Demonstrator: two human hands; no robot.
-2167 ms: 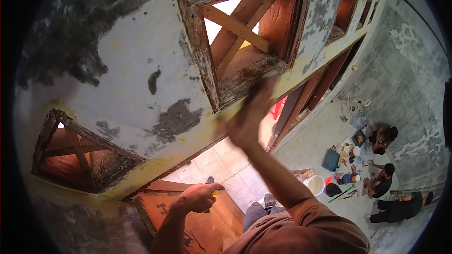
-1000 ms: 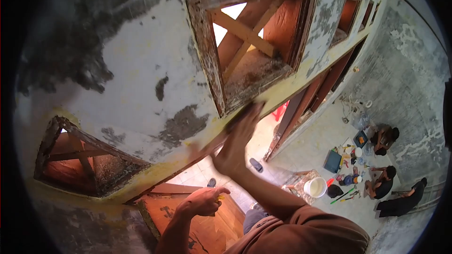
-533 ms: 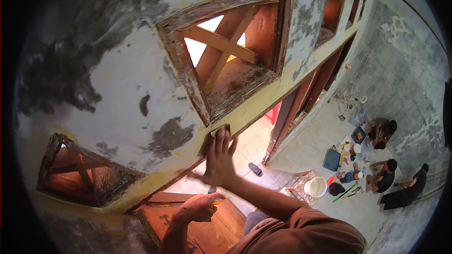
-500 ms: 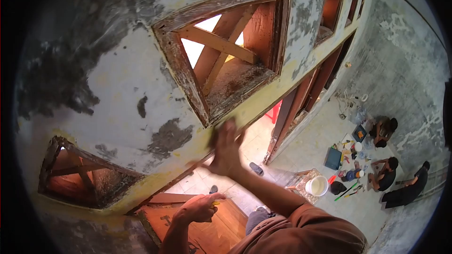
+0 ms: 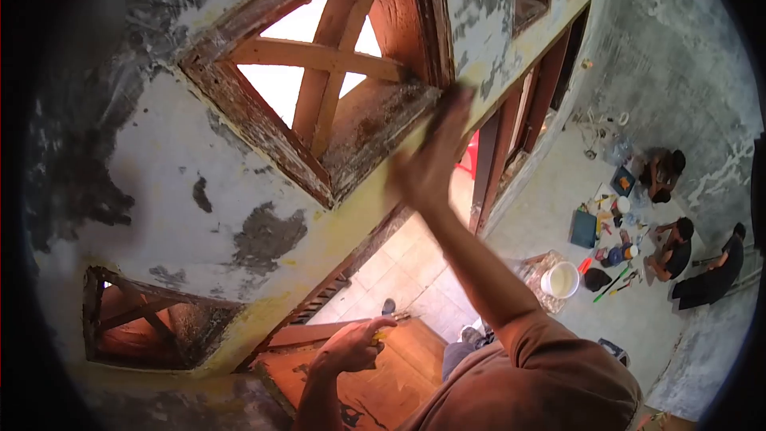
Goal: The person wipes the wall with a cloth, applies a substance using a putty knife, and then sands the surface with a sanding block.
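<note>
Raised to the wall, my right hand [image 5: 435, 164] presses a dark flat pad [image 5: 448, 108] against the yellowish plaster strip [image 5: 363, 191] at the lower right corner of a wooden window frame [image 5: 335, 179]. Motion blurs the fingers and the pad, so its exact kind cannot be made out. Lower down, my left hand [image 5: 351, 347] is closed around a small yellow-handled tool [image 5: 379, 337], held away from the wall. Most of that tool is hidden by the fingers. The window opening has crossed wooden boards [image 5: 319, 60], and its frame is worn and flaking.
Below me are a wooden panel [image 5: 383, 383] and a white bucket [image 5: 560, 279] on a speckled stand. Tools and containers lie across the floor near a teal case [image 5: 583, 228]. Several people [image 5: 670, 251] are by the far wall. A smaller window [image 5: 152, 323] sits lower left.
My right hand has moved with the pad up and right along the plaster strip. The view has shifted, while my left hand keeps its closed grip on the yellow-handled tool.
</note>
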